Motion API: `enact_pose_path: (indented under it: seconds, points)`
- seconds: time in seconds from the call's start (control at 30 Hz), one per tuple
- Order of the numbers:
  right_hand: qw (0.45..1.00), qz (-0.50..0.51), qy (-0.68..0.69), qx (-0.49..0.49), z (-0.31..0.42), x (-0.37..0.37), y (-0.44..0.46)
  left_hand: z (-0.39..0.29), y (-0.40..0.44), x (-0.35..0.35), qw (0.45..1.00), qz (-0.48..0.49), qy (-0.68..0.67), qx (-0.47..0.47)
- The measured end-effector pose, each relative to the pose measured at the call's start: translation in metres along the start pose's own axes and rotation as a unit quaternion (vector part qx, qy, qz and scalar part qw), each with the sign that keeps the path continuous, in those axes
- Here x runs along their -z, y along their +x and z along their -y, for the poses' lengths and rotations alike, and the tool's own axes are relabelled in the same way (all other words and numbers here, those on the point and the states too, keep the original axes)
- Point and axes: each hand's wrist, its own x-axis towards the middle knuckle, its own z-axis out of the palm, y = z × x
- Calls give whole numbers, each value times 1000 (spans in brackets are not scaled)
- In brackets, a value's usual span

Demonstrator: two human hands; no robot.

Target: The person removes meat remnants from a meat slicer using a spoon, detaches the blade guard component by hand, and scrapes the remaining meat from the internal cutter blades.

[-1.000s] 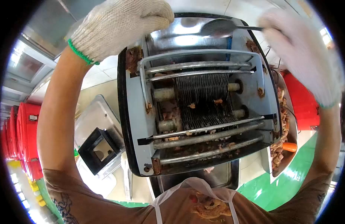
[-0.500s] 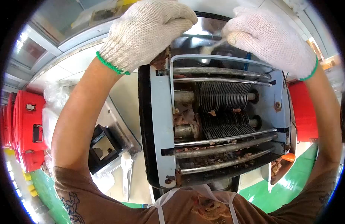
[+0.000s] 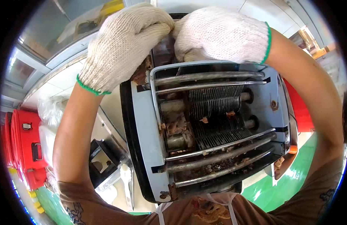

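Both hands wear white knit gloves with green cuffs and meet at the far side of a metal machine (image 3: 145, 150). My left hand (image 3: 130, 43) is closed at the machine's far left corner; what its fingers hold is hidden. Right beside it, my right hand (image 3: 218, 35) is curled over the far edge, fingertips turned down and mostly hidden; the spoon cannot be made out. Between metal bars (image 3: 218, 146), two rows of thin dark blades (image 3: 216, 107) show in the open machine. Scraps of meat (image 3: 177, 125) lie beside the blades and among the bars.
A black square frame (image 3: 102, 161) and a light-coloured tool (image 3: 126, 182) lie at the left. Red boxes (image 3: 29, 142) stand farther left, near clear plastic bags (image 3: 49, 112). At the right are an orange handle (image 3: 292, 149), a tray with meat pieces (image 3: 279, 164) and a red container (image 3: 299, 108).
My right hand has moved left across the machine's far side to my left hand. The spoon it held has gone out of sight. The view has shifted, and my left hand stays near the far left corner.
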Motion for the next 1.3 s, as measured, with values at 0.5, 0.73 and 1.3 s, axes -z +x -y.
enact_pose_path:
  seconds: [0.5,0.73,1.3]
  points:
    - [963,-57,-260,-47,9,40,-24,2,7,-1,998,-15,42,-38]
    - [945,-87,-302,-93,4,39,-41,-10,35,7,972,129,175,-88]
    - [931,-159,-195,-264,64,63,-163,-69,26,55,975,103,101,169]
